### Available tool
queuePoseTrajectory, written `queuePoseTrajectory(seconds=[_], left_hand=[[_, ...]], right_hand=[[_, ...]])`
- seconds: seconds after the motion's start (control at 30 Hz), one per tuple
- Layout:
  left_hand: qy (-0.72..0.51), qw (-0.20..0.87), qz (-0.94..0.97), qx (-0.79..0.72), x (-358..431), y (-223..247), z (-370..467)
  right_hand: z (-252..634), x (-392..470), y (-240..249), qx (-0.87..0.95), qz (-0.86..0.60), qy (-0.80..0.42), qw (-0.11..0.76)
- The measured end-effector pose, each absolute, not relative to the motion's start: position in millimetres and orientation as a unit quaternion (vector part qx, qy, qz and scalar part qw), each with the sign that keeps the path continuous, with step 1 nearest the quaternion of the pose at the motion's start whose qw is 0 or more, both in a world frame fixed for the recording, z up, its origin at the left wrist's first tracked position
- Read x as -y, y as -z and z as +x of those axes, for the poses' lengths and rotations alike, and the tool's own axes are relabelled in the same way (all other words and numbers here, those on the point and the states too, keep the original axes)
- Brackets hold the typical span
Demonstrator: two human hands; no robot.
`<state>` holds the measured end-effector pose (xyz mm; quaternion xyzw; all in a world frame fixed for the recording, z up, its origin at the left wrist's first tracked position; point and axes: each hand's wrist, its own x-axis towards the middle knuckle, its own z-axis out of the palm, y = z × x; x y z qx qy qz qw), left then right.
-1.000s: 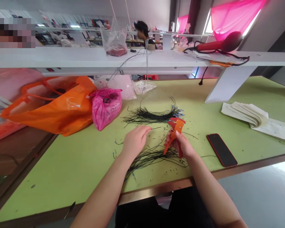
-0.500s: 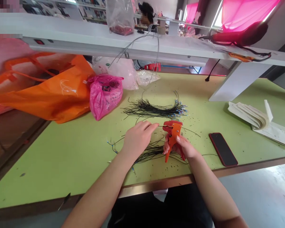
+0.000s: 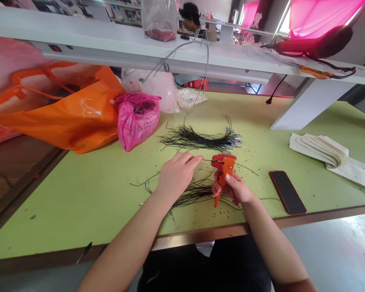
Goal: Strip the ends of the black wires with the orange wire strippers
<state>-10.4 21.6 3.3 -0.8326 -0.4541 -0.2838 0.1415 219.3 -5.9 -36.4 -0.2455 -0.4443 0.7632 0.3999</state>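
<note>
My left hand point(image 3: 179, 170) pinches a thin black wire point(image 3: 207, 160) near its end. That end reaches the jaws of an orange and red wire stripper point(image 3: 227, 168). My right hand point(image 3: 235, 187) is wrapped around the stripper's handles and holds it upright over the table. Below both hands lies a loose bunch of black wires point(image 3: 193, 195), some with blue ends showing at the left. Farther back rests a second bundle of black wires point(image 3: 197, 138), its blue-tipped ends gathered at the right.
A phone point(image 3: 287, 191) and folded papers point(image 3: 320, 150) lie on the right of the green table point(image 3: 79, 202). An orange bag point(image 3: 88, 111) and a pink plastic bag point(image 3: 138, 121) stand at the left. A white shelf point(image 3: 225, 56) spans the back; beyond it is a person point(image 3: 191, 20).
The view has shifted slightly. The gap between my left fingers and the stripper has widened a little, with more wire showing. Both hands keep their grip.
</note>
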Motion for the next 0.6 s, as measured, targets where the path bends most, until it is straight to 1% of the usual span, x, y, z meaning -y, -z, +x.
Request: queuePoseTrajectory(seconds=[0.27,0.4,0.5,0.6], left_hand=[[0.279,0.103,-0.834,0.465,-21.6,-2.8,-12.6],[0.284,0.11,-0.834,0.46,-20.3,-4.9,-10.7],[0.293,0.075,-0.838,0.454,-19.5,-4.2,-5.8],[0.275,0.037,-0.85,0.448,-20.2,-0.8,-1.4]], right_hand=[[217.6,7.8,36.7,0.469,-0.302,-0.718,0.415],[214.9,8.4,38.0,0.477,-0.322,-0.697,0.428],[211.9,8.5,36.4,0.481,-0.33,-0.693,0.423],[208.4,9.0,33.3,0.49,-0.33,-0.69,0.418]])
